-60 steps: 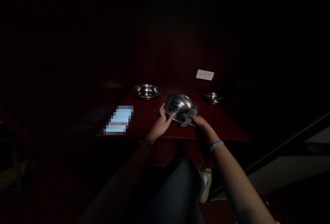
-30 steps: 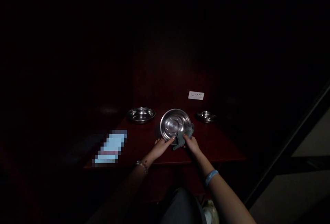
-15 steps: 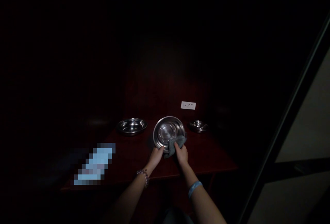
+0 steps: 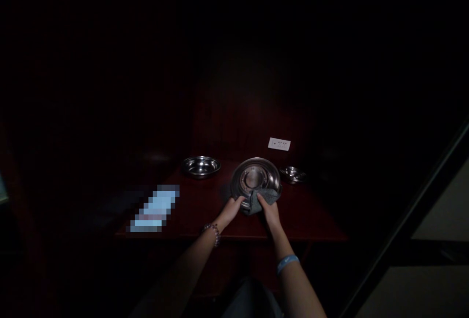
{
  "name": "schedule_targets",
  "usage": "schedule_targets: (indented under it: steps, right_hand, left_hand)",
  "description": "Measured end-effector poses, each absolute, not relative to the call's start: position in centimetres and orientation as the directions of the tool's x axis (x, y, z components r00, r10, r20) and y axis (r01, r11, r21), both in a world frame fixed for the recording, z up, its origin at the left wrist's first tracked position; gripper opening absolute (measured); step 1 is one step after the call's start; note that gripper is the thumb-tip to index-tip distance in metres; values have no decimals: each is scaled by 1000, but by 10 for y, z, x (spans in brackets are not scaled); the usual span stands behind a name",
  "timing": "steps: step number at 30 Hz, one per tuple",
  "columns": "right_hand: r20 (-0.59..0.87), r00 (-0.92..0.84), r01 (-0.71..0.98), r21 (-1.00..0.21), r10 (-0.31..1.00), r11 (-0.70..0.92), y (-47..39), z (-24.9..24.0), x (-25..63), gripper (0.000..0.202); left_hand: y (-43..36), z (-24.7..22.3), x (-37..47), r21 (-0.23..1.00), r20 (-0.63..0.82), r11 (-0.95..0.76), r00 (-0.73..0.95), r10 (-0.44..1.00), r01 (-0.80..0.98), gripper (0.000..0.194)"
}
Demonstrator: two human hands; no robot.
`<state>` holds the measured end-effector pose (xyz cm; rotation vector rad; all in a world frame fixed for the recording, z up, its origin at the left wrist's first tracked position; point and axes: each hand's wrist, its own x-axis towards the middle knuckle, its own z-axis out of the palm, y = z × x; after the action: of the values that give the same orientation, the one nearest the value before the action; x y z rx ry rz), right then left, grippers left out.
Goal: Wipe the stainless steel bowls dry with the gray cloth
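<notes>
A round, shiny metal dish (image 4: 252, 177) is held up and tilted above the dark red table, its broad face towards me. My left hand (image 4: 231, 210) is closed on the dish's near left rim, thumb on the face. My right hand (image 4: 269, 209) is closed on a grey cloth (image 4: 269, 197), which it presses over the near right part of the rim. The fingers of both hands behind the dish and cloth are hidden.
On the red table (image 4: 205, 218), a metal dish (image 4: 202, 167) stands back left and smaller metal dishes (image 4: 293, 175) back right. A blurred blue patch (image 4: 156, 210) is at the left. A white power socket (image 4: 279, 144) is on the back wall. The surroundings are very dark.
The dish's angle has changed, and its face looks broader now. Both hands keep their hold at the near rim. The whole view has shifted, so things appear farther right and slightly higher.
</notes>
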<state>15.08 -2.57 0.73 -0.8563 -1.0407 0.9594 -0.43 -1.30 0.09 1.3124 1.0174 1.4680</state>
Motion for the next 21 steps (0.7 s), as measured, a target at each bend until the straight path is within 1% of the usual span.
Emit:
schedule_targets:
  steps: [3, 5, 8, 11, 15, 17, 21]
  right_hand:
    - [331, 175, -163, -919, 927, 359, -26, 7, 150, 42]
    - [338, 176, -141, -921, 924, 364, -26, 6, 151, 40]
    - [323, 244, -168, -915, 914, 368, -25, 5, 152, 41]
    - [304, 312, -240, -892, 900, 384, -23, 3, 153, 45]
    - [313, 327, -270, -873, 892, 406, -22, 2, 153, 49]
    - [329, 324, -258, -872, 887, 417, -22, 2, 153, 49]
    - [365, 294, -233, -869, 883, 436, -22, 3, 152, 47]
  left_hand:
    - [-13, 0, -5, 953, 290, -291, -21, 957, -86, 35]
    - [-15, 0, -6, 938, 340, -338, 11, 940, -79, 39]
    - [-18, -1, -7, 923, 381, -384, 84, 921, 18, 44]
    - [-24, 0, -10, 912, 348, -373, 157, 924, 173, 53]
    - [-36, 10, -13, 854, 333, -371, 164, 928, 364, 62]
    - [-41, 15, -14, 836, 330, -367, 162, 930, 408, 65]
    - [-44, 19, -12, 840, 280, -311, 137, 950, 444, 68]
